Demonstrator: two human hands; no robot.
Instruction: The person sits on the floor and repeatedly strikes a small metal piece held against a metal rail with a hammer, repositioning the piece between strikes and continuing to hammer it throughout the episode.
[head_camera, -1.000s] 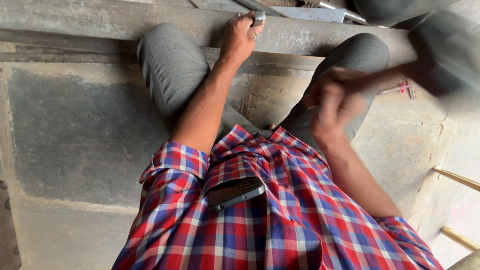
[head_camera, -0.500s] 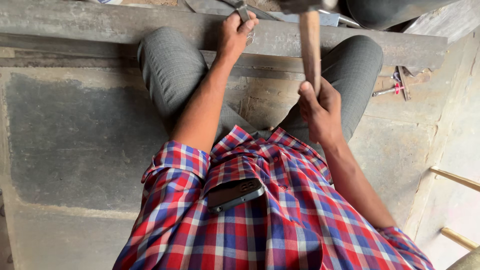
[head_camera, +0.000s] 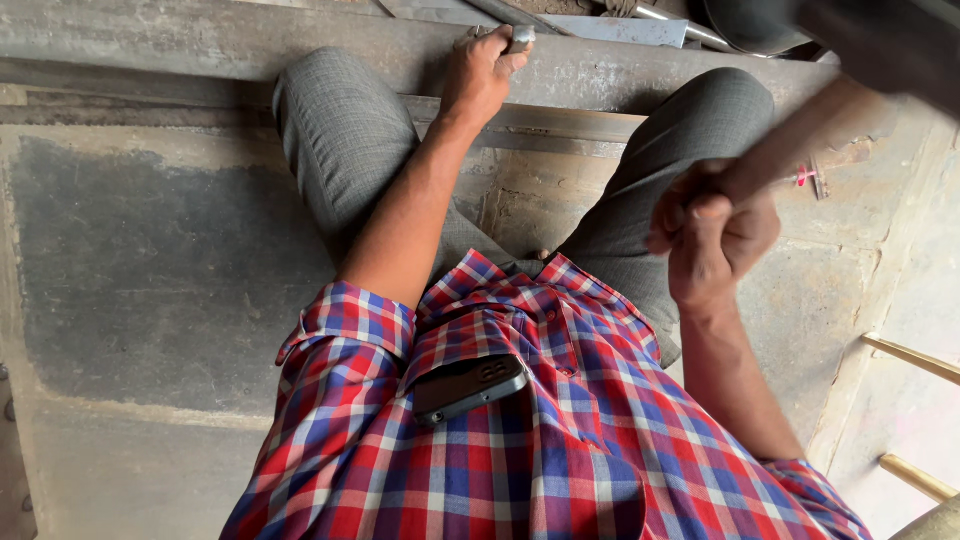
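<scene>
My left hand (head_camera: 482, 72) reaches forward and pinches a short grey metal punch or chisel (head_camera: 520, 38) upright against a long steel beam (head_camera: 250, 45). My right hand (head_camera: 712, 228) is fisted around the wooden handle of a hammer (head_camera: 800, 130), raised to the right; its dark head is a blur at the top right corner. I crouch over the work in grey trousers and a red and blue checked shirt.
A dark phone (head_camera: 468, 387) sticks out of my shirt pocket. Metal bars and strips (head_camera: 620, 28) lie beyond the beam. A small red-handled tool (head_camera: 805, 178) lies on the concrete floor at right. Wooden sticks (head_camera: 915, 360) angle in at the lower right.
The hammer, upright over the punch half a second ago, has swung back up to the right and blurs. My left hand has stayed on the punch.
</scene>
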